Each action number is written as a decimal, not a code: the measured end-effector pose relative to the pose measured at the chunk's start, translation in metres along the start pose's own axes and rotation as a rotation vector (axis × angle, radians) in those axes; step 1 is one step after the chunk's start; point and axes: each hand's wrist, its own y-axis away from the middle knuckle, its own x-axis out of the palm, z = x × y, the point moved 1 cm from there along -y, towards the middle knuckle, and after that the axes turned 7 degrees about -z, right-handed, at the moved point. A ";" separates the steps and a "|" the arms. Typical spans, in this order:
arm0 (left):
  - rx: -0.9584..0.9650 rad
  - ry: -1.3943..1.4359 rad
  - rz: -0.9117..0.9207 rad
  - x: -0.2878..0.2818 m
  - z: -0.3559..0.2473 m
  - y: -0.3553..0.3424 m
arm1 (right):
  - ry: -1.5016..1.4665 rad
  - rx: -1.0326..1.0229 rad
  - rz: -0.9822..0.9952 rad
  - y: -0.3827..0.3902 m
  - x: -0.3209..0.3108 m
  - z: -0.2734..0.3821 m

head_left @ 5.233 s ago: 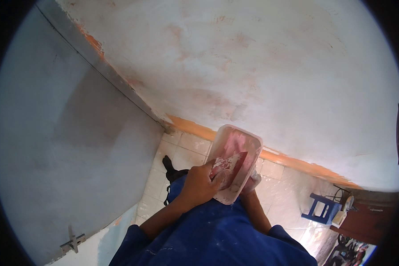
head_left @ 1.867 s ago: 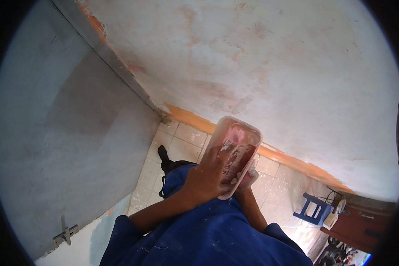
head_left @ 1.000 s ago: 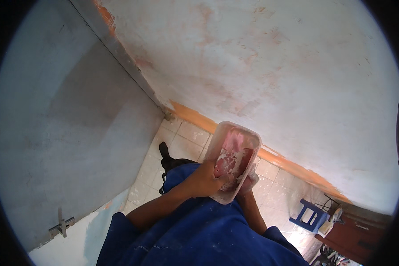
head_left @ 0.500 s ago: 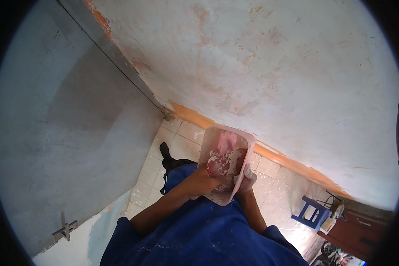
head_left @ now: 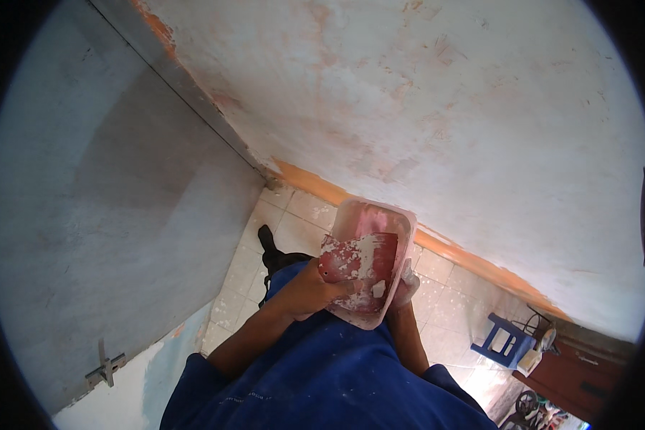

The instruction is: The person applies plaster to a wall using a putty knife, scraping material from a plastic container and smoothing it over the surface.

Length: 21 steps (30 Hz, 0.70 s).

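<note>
My left hand [head_left: 312,290] grips a red flat scraper [head_left: 362,254], speckled and smeared with whitish paste, held across the open top of a translucent plastic tray [head_left: 369,207] with pink residue inside. The scraper's left part sticks out over the tray's left rim. My right hand [head_left: 404,290], coated with pale paste, grips the tray along its lower right side; its fingers are partly behind the tray.
A patchy whitish wall [head_left: 444,107] with an orange bottom band rises ahead. A grey door [head_left: 107,201] with a metal latch is at left, above the tiled floor [head_left: 444,287]. A blue stool [head_left: 498,337] and reddish-brown furniture [head_left: 573,376] stand at lower right.
The red scraper has come up and leftward, lying flatter across the tray with more of its face visible. My left hand has shifted slightly left with it; the tray is still held.
</note>
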 end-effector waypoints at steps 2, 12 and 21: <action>0.051 0.031 0.054 -0.007 0.009 -0.006 | 0.014 -0.004 -0.038 -0.002 -0.001 -0.002; -0.017 0.396 0.046 -0.014 -0.003 0.004 | -0.083 -0.045 -0.076 0.001 0.005 0.001; 0.145 0.446 -0.104 -0.026 -0.036 -0.009 | -0.012 -0.166 -0.083 -0.011 0.020 0.009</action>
